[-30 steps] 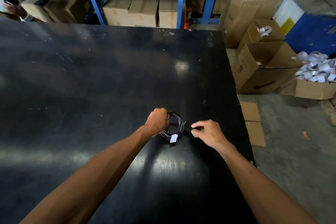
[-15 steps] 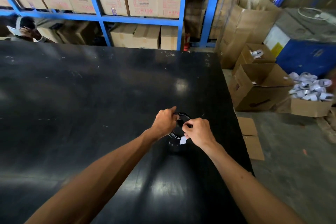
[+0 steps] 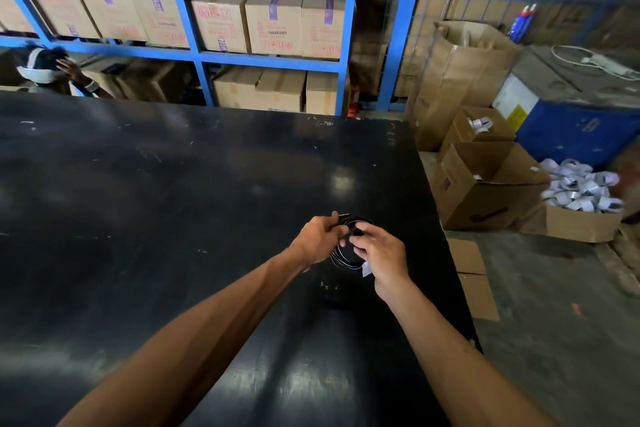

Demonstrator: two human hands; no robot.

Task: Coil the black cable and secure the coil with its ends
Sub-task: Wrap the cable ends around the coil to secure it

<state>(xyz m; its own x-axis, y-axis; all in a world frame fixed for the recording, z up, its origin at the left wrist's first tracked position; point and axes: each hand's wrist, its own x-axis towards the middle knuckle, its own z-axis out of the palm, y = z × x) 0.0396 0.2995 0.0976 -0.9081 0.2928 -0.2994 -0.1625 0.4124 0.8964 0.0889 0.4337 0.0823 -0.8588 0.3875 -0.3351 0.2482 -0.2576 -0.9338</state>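
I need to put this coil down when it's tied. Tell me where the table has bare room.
Nearly all of the black table is bare: the wide stretch left of the left hand, and the far part up to the blue shelving. Nearest the cable coil and right hand, only a narrow strip remains before the right edge, above the cardboard boxes.

The cable coil (image 3: 349, 246) sits above the counter (image 3: 173, 218) near its right edge, between the left hand (image 3: 317, 239) and the right hand (image 3: 381, 253). Behind the counter stands a shelf rack (image 3: 263, 59) holding boxes (image 3: 273, 24). On the floor to the right lie open cartons (image 3: 485, 184).
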